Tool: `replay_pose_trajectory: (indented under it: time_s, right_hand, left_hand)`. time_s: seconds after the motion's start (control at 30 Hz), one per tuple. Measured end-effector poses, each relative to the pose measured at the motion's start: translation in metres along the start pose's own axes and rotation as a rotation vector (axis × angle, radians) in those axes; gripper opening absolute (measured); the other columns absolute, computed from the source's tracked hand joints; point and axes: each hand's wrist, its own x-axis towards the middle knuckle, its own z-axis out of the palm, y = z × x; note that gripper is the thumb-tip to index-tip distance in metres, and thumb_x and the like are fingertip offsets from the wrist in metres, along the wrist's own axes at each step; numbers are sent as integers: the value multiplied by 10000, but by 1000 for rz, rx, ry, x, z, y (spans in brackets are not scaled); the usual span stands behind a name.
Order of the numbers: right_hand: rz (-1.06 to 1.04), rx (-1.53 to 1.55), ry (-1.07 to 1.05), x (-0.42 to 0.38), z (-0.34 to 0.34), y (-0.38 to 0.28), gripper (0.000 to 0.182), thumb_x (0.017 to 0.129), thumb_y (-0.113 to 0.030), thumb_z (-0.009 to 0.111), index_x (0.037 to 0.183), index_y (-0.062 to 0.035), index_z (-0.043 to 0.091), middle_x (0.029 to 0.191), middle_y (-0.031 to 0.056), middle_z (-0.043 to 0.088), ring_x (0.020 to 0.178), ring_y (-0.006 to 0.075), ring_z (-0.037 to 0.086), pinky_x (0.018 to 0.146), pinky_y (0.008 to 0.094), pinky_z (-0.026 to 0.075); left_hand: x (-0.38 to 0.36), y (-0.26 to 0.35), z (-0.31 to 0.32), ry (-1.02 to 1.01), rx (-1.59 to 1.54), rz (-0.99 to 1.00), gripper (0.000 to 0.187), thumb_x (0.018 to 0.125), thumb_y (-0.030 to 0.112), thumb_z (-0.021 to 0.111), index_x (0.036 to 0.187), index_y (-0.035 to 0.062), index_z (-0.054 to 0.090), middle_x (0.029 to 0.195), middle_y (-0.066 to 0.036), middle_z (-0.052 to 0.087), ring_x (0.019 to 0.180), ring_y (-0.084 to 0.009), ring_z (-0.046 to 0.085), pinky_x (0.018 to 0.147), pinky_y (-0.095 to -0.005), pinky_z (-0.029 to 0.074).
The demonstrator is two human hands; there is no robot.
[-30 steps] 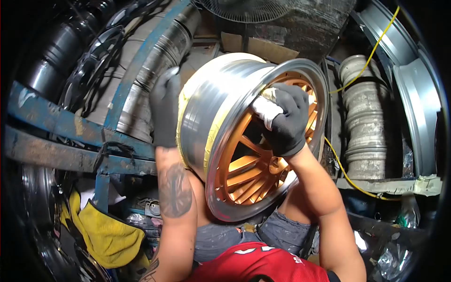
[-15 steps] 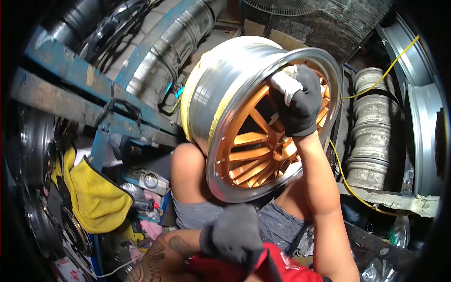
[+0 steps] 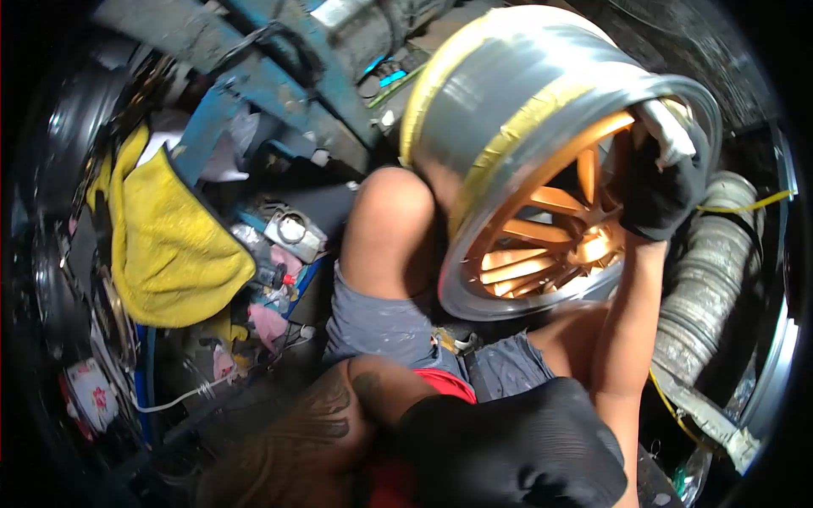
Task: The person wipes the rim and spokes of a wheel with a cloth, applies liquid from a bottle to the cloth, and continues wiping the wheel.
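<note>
White cloth (image 3: 667, 134) in right hand (image 3: 662, 188), at bronze-spoked wheel (image 3: 559, 201).

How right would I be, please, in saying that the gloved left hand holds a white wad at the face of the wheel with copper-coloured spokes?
Only the hand is wrong: the head view shows the white wad in the gloved right hand, at the face of the wheel with copper-coloured spokes. The gloved left hand is low in the picture, away from the wheel.
</note>
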Motion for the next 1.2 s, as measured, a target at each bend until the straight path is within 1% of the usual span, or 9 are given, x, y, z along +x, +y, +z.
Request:
replay_pose_trajectory:
  time_s: [0.33,0.63,0.73,0.77,0.83,0.9,0.93,1.07,1.2]
  right_hand:
    - [31,-58,33,-16,-2,11,288,764,-73,826,1034,-79,726,1042,102,694,968,266,682,890,345,521]
    - [18,-36,28,-14,-4,4,359,736,-105,849,1061,-87,698,1062,150,688,1011,358,662,909,450,501]
    - [63,-47,35,-25,-4,12,408,725,-193,859,1070,-99,662,1077,137,658,1029,373,635,917,474,477]
    - [76,-56,-3,-25,-8,12,417,723,-201,861,1075,-102,661,1082,139,655,1030,372,632,921,474,472]
    - [101,-89,-30,-20,-14,1,420,673,-113,850,1063,-109,694,1069,127,659,1030,369,631,927,469,477]
    - [174,-124,-32,-22,-17,-5,428,653,-58,840,1060,-113,718,1066,117,663,1039,376,626,949,468,475]
    - [146,-185,25,-22,-16,-7,413,680,-107,836,1074,-113,710,1077,118,657,1054,378,611,948,471,468]
    - [193,-209,13,-21,-20,-12,309,723,-200,808,1019,-174,726,1046,86,666,1038,330,601,909,444,459]
    - [237,-176,5,-22,-21,-9,306,702,-198,805,994,-147,728,1014,77,630,968,316,587,850,448,442]
  left_hand:
    - [7,6,-12,-75,23,-64,260,825,240,679,656,68,579,646,-120,585,559,-298,571,539,-396,442]
    - [40,23,-55,-519,-86,-177,295,847,246,659,642,54,569,640,-135,587,558,-302,573,544,-386,443]
    - [44,39,-118,-427,25,-205,281,867,223,658,687,18,594,639,-134,609,597,-266,616,583,-374,469]
    - [47,17,-109,288,143,10,342,916,259,619,654,61,523,613,-69,555,523,-229,541,525,-365,423]
    - [49,-8,-131,899,247,26,334,950,256,581,675,78,516,611,-16,535,504,-164,502,511,-317,396]
    - [87,-14,-242,627,298,-338,216,920,176,579,779,27,645,658,-39,605,614,-107,573,601,-238,436]
    - [111,-44,-253,1004,264,-273,239,947,194,552,797,32,645,691,-28,606,601,-91,543,596,-237,420]
    - [114,-140,-310,811,1226,-376,420,961,388,580,1086,-3,671,831,-148,686,772,-215,649,724,-350,500]
    - [124,-135,-304,635,920,-654,489,970,477,578,1038,9,704,892,-194,708,845,-301,689,764,-385,503]
